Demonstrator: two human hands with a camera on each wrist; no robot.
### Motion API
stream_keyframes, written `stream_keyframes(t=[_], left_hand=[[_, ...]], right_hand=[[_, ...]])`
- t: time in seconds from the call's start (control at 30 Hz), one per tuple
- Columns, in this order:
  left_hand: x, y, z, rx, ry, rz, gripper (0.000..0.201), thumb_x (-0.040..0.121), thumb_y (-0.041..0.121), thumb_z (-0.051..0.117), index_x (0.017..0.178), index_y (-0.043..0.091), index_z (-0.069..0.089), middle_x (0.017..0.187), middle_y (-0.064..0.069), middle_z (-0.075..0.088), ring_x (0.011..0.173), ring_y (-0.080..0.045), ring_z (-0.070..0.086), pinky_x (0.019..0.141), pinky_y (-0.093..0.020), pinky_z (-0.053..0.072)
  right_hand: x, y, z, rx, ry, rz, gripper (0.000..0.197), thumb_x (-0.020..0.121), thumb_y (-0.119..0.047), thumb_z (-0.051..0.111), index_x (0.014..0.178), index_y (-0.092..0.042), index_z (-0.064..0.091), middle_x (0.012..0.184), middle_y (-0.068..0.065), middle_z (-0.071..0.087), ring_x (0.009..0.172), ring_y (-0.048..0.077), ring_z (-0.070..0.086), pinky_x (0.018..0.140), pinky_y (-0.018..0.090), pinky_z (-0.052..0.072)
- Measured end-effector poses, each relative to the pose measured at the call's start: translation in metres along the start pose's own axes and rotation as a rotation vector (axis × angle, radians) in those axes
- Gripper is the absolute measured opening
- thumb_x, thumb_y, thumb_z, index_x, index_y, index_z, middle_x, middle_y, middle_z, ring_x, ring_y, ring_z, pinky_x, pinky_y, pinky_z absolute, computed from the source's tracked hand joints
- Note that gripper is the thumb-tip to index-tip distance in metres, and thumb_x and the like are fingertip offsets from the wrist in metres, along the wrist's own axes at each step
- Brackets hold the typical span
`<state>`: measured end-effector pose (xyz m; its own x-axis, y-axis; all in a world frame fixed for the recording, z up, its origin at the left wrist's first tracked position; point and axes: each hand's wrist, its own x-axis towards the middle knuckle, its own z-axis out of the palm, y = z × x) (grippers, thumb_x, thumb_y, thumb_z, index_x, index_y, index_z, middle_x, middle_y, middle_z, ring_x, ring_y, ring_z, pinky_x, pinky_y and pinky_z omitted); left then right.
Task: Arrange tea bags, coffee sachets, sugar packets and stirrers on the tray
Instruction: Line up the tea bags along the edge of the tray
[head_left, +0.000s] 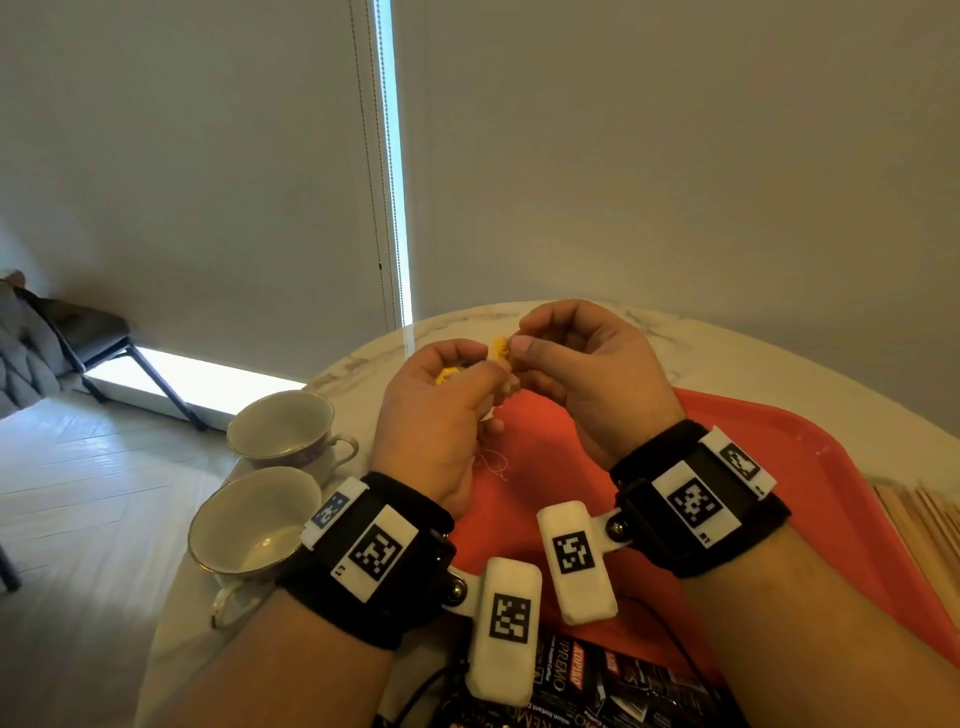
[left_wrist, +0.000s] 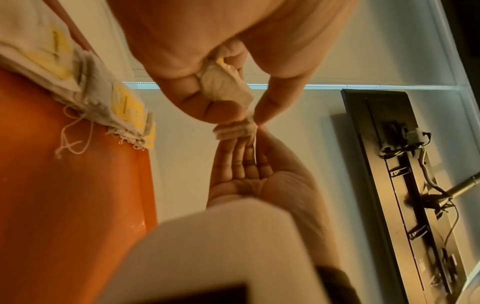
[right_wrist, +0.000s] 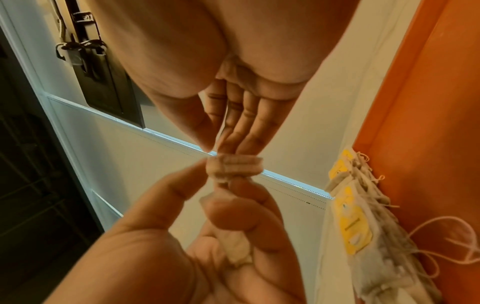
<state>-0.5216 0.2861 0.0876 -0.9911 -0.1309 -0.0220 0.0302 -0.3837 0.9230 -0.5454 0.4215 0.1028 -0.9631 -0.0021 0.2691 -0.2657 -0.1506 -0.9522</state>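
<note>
Head view, I log my left hand and right hand pinching a white paper tea bag with yellow tag above the red plastic tray; left wrist view, bag crumpled in the left fist; right wrist view, right fingertips nip its folded edge, so I judge untangling is in hand, then laying it beside the stacked tea bags.

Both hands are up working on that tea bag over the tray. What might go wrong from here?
1. The left hand grips the tea bag while the right hand pinches its yellow tag; pulling apart may snap the string or tear the bag.
2. Loose strings trail from the tea bag pile on the tray; they may snag.
3. Two cups stand beside the left forearm; a sweep may knock them.
</note>
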Motion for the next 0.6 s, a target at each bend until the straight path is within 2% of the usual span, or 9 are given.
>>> stream_keyframes(t=[0.1, 0.2, 0.3, 0.4, 0.5, 0.6], left_hand=[[0.001, 0.003, -0.003, 0.008, 0.028, 0.006, 0.021, 0.091, -0.002, 0.067, 0.103, 0.015, 0.068, 0.078, -0.005, 0.071, 0.064, -0.009, 0.065, 0.050, -0.022, 0.048], [0.001, 0.007, -0.005, -0.001, 0.044, 0.007, 0.021, 0.092, -0.002, 0.066, 0.103, 0.016, 0.067, 0.081, -0.005, 0.070, 0.068, -0.012, 0.065, 0.051, -0.024, 0.049], [0.002, 0.010, -0.006, -0.014, 0.062, 0.005, 0.019, 0.093, 0.000, 0.066, 0.100, 0.017, 0.066, 0.085, -0.006, 0.070, 0.072, -0.016, 0.064, 0.052, -0.025, 0.048], [0.002, 0.011, -0.008, -0.025, 0.083, 0.006, 0.018, 0.093, 0.002, 0.066, 0.093, 0.020, 0.066, 0.093, -0.010, 0.071, 0.082, -0.024, 0.063, 0.051, -0.025, 0.048], [0.003, 0.014, -0.010, -0.052, 0.102, 0.023, 0.018, 0.093, 0.001, 0.066, 0.092, 0.019, 0.065, 0.097, -0.015, 0.072, 0.085, -0.028, 0.062, 0.050, -0.027, 0.046], [0.003, 0.018, -0.010, -0.095, 0.128, 0.028, 0.017, 0.093, 0.002, 0.067, 0.096, 0.019, 0.066, 0.102, -0.018, 0.073, 0.084, -0.026, 0.064, 0.052, -0.027, 0.048]], right_hand=[[0.002, 0.002, -0.002, -0.129, 0.030, 0.022, 0.019, 0.083, -0.007, 0.080, 0.096, -0.018, 0.072, 0.094, 0.005, 0.071, 0.083, 0.017, 0.068, 0.070, 0.032, 0.054], [0.001, -0.005, -0.001, -0.138, -0.051, 0.207, 0.010, 0.085, -0.017, 0.079, 0.095, -0.016, 0.074, 0.089, 0.004, 0.074, 0.076, 0.010, 0.067, 0.069, 0.031, 0.052], [-0.001, -0.012, 0.004, -0.094, -0.089, 0.253, 0.005, 0.089, -0.013, 0.074, 0.087, -0.009, 0.072, 0.077, 0.003, 0.073, 0.066, 0.010, 0.067, 0.067, 0.030, 0.053], [-0.001, -0.016, 0.008, -0.107, -0.088, 0.224, 0.011, 0.090, -0.012, 0.074, 0.094, -0.002, 0.071, 0.085, 0.012, 0.074, 0.072, 0.016, 0.068, 0.066, 0.028, 0.057], [-0.003, -0.023, 0.010, -0.158, -0.146, 0.216, 0.010, 0.087, -0.004, 0.076, 0.096, -0.004, 0.073, 0.093, 0.013, 0.076, 0.079, 0.019, 0.072, 0.069, 0.028, 0.059], [-0.004, -0.026, 0.012, -0.199, -0.122, 0.202, 0.011, 0.085, 0.004, 0.074, 0.089, -0.006, 0.072, 0.083, 0.011, 0.074, 0.068, 0.017, 0.070, 0.065, 0.028, 0.059]])
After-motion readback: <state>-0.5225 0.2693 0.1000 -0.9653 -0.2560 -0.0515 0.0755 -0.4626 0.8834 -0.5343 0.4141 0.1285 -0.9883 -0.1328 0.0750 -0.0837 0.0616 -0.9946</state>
